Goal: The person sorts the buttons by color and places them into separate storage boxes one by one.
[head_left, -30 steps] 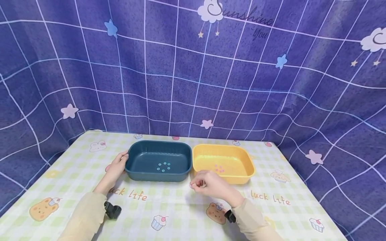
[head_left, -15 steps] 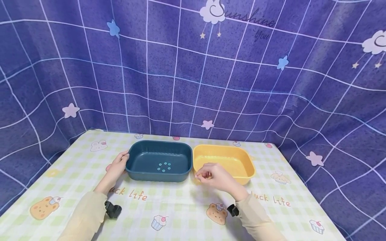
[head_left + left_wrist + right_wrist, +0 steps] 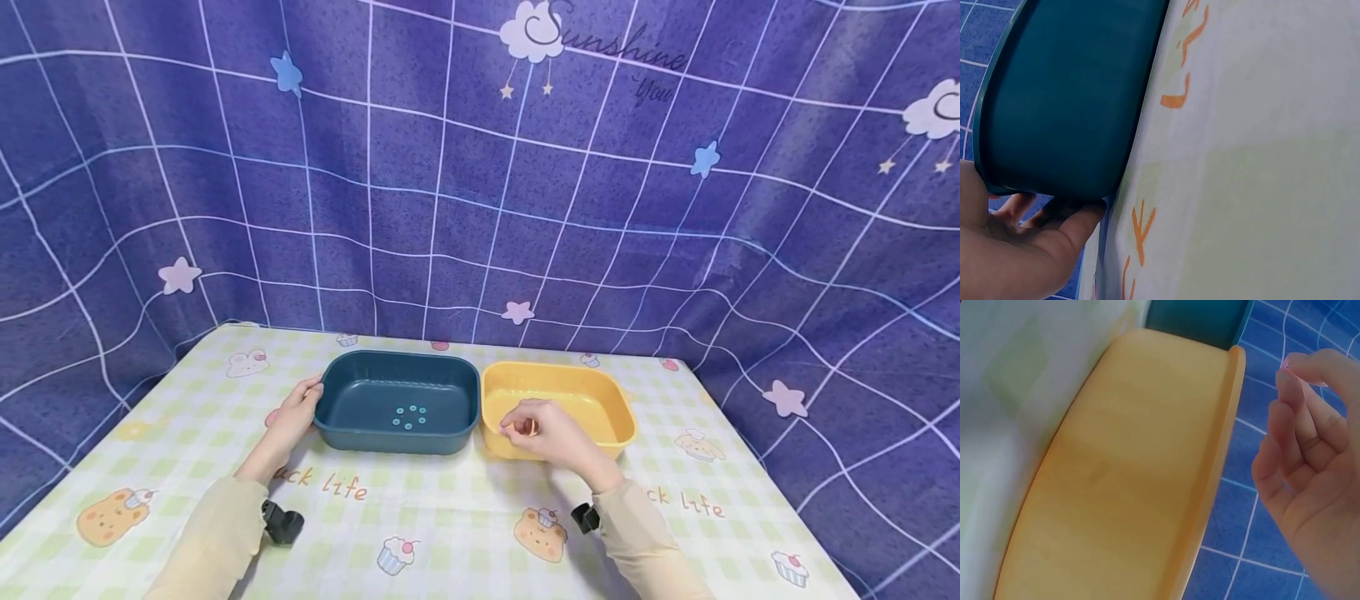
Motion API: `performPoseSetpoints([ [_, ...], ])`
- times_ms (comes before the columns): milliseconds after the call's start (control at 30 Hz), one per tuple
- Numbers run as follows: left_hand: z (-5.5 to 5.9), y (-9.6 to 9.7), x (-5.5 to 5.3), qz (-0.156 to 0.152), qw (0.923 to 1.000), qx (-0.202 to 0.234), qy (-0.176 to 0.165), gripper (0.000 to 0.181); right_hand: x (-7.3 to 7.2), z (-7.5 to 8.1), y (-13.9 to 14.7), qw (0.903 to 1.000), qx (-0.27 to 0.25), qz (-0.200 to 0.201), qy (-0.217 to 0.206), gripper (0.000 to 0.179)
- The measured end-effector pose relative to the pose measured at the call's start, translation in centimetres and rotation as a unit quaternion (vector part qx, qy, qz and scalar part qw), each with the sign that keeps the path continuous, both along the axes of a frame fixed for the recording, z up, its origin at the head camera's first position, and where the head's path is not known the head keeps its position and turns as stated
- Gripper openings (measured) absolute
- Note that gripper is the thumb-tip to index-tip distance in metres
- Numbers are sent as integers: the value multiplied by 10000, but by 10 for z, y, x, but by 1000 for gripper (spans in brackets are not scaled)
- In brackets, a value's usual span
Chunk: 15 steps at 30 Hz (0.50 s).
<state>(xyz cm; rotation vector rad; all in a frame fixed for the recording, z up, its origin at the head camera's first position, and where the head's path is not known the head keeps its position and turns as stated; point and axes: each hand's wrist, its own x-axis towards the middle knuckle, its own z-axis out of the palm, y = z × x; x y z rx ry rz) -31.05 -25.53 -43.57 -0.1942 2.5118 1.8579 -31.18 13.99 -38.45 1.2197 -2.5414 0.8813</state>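
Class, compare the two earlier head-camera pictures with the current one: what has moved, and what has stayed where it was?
The right hand, fingertips pinched together, moved from the tablecloth in front of the tubs forward and up, and is now over the near edge of the yellow tub. Whether it pinches something is too small to tell. The left hand stayed against the end of the blue tub; neither tub shifted.

Checked table (image 3: 450, 533): blue tub (image 3: 397, 404), yellow tub (image 3: 592, 392).

Blue tub (image 3: 397, 404): smooth plastic, dull satin sheen. Yellow tub (image 3: 558, 400), touching the blue tub's side: same smooth plastic, faintly glossy. Tablecloth (image 3: 420, 517) beneath the blue tub: matt printed cloth. Backdrop (image 3: 480, 167) behind: matt, creased fabric.
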Motion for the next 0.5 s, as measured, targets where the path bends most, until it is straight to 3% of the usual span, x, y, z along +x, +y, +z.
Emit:
performPoseSetpoints([
  [500,-2,-1,0,-58,10000,4,34,59,-10,-4,9,9990,-83,-447,-20,6],
])
